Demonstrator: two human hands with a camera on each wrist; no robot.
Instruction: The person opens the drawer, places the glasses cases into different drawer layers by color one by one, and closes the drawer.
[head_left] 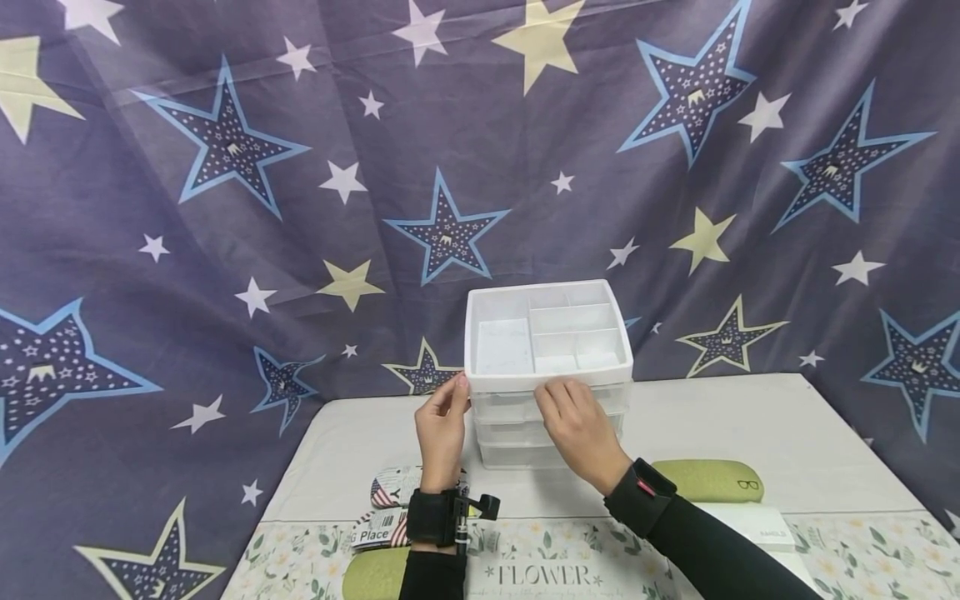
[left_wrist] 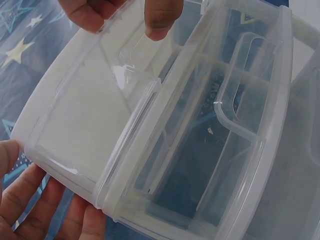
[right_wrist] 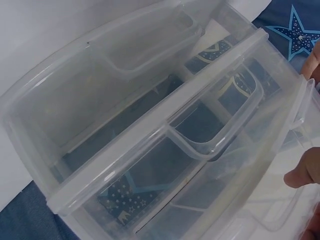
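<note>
A small clear plastic drawer unit [head_left: 517, 433] stands upright on the table. Its white top tray [head_left: 501, 346] is divided into several compartments. At the unit's left front corner my left hand [head_left: 441, 429] holds the side, thumb at the front edge; in the left wrist view its fingers [left_wrist: 55, 200] lie along the side wall. My right hand [head_left: 581, 429] has its fingers bent at the front of the top drawer [left_wrist: 95, 115], just under the tray rim. The right thumb [right_wrist: 305, 170] lies over that drawer's front. The drawers look pushed in and see-through.
Two printed cases [head_left: 393, 487] and a green case [head_left: 375, 575] lie by my left forearm. Right of my right wrist are a green glasses case [head_left: 705, 481] and a white box [head_left: 753, 523]. A floral "FLOWER" mat [head_left: 543, 554] covers the near table. A starry curtain [head_left: 450, 125] hangs behind.
</note>
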